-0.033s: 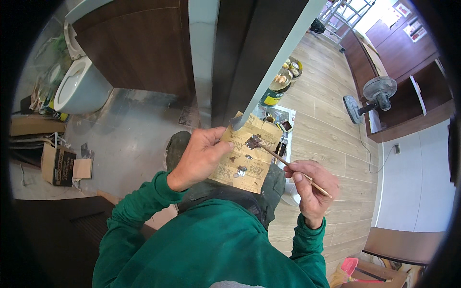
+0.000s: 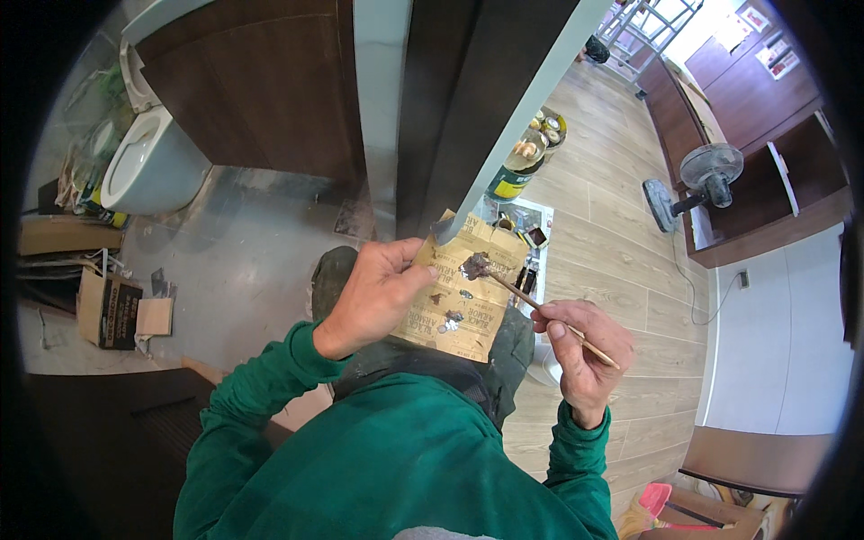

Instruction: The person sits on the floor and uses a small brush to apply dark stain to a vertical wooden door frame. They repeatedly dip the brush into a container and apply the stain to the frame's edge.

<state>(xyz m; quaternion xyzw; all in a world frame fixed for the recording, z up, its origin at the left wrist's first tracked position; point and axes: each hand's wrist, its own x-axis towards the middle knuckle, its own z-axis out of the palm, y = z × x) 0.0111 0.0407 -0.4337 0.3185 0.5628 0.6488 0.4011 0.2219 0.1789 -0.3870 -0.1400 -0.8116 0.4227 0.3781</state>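
My left hand [image 2: 382, 292] is closed on the left edge of a sheet of sandpaper [image 2: 481, 335], thumb on top. The tan printed back faces up, and one far corner curls over to show grey. Several dark and whitish paint smears lie on it, the largest a brown-black dab [image 2: 474, 265] near the far side. In my right hand [image 2: 589, 349], pinched between thumb and fingers, is a thin paintbrush [image 2: 517, 292] with a brown handle. Its tip touches the large dab, so the bristles are hard to make out.
A dark door edge [image 2: 450, 135] rises just beyond the sheet. Paint cans [image 2: 510, 184] and small open pots [image 2: 536, 237] stand on newspaper beside it. A fan [image 2: 711, 171] is on the right; a toilet [image 2: 153, 166] and cardboard box [image 2: 108, 306] are on the left.
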